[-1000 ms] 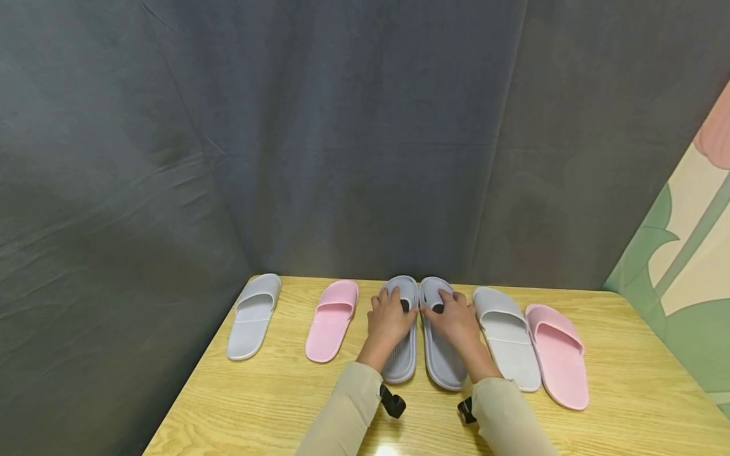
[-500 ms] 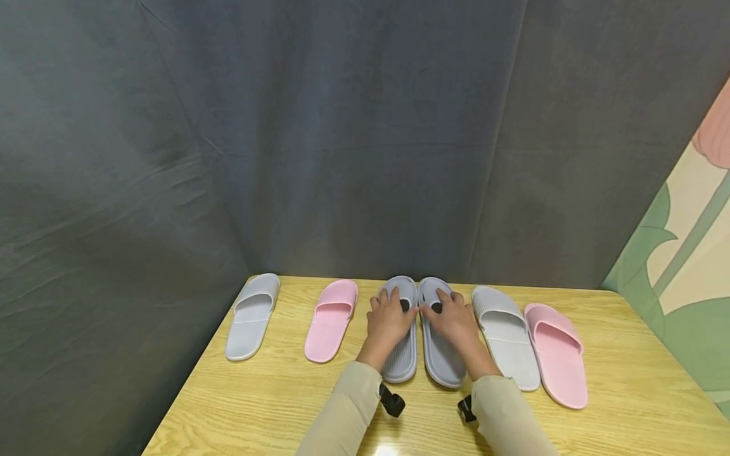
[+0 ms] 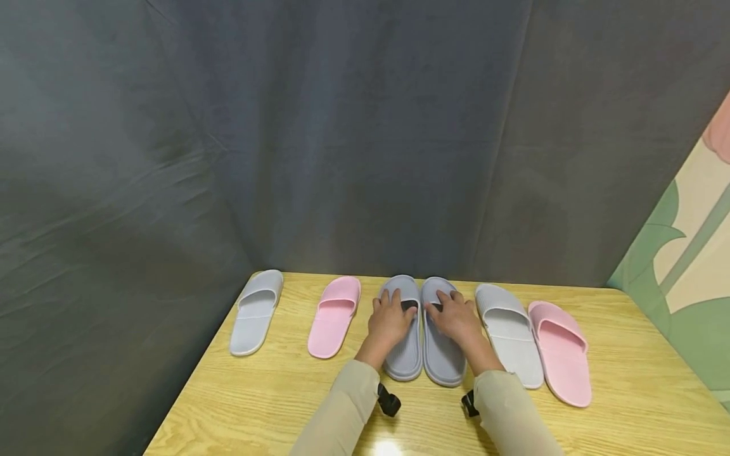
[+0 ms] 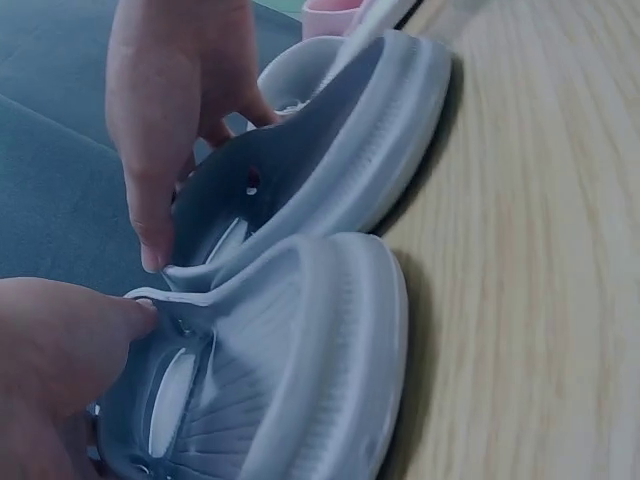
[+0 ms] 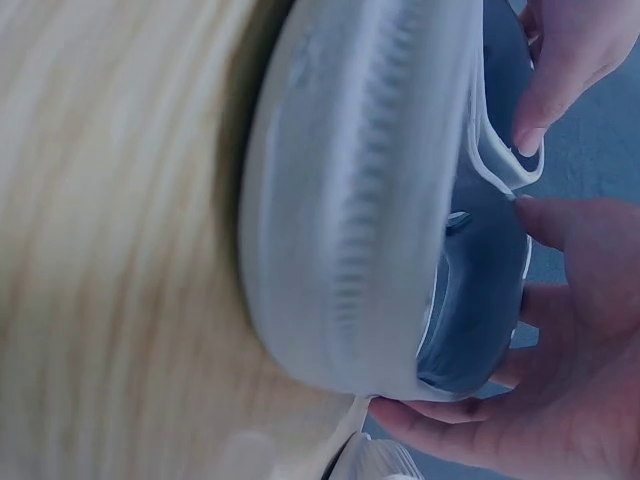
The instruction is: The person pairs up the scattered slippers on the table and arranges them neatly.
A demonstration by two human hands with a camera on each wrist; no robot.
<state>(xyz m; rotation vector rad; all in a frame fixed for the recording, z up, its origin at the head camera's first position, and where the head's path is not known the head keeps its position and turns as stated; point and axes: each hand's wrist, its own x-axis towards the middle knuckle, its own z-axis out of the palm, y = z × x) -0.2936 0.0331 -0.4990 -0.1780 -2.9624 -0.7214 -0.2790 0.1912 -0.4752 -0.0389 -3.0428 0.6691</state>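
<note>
Two grey-blue slippers lie side by side on the wooden table in the head view, toes toward the curtain. My left hand [image 3: 390, 326] grips the left slipper [image 3: 405, 361] across its strap, the thumb at the inner edge. Across the strap of the right slipper [image 3: 443, 361], my right hand [image 3: 459, 323] holds on with its thumb inside and fingers along the outer side. In the left wrist view the left thumb [image 4: 100, 320] presses on the strap's edge. The right wrist view shows the right fingers [image 5: 440, 420] at the outer side of the strap.
To the left stand a single light grey slipper [image 3: 253, 323] and a pink slipper [image 3: 331, 326]. On the right another light grey slipper [image 3: 516, 351] lies against a pink one [image 3: 564, 364]. A dark curtain [image 3: 365, 158] hangs behind the table [image 3: 256, 405].
The heel ends of the two gripped slippers have come closer together, leaving a narrower gap. My thumbs have parted slightly. The head view has shifted a little.
</note>
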